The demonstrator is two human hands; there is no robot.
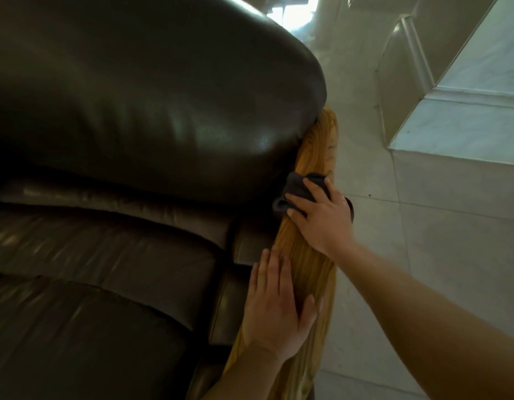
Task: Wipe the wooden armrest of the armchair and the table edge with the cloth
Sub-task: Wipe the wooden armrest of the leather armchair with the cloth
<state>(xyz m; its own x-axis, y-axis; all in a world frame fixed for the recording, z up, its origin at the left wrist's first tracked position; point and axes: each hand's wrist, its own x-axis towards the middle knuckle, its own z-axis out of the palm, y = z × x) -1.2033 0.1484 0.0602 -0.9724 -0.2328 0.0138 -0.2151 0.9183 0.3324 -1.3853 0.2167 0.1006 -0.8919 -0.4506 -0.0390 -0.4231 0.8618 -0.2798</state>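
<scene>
A dark leather armchair (134, 140) fills the left of the view. Its light wooden armrest (310, 264) runs along its right side, from the backrest toward me. My right hand (322, 217) lies flat on a dark grey cloth (297, 189) and presses it onto the armrest near the backrest. My left hand (278, 301) rests flat on the nearer part of the armrest, fingers apart, holding nothing. The table edge is not in view that I can tell.
Pale tiled floor (423, 269) lies to the right of the armchair. A white stepped ledge (463, 131) rises at the upper right. Bright light comes from a far opening (296, 10) behind the backrest.
</scene>
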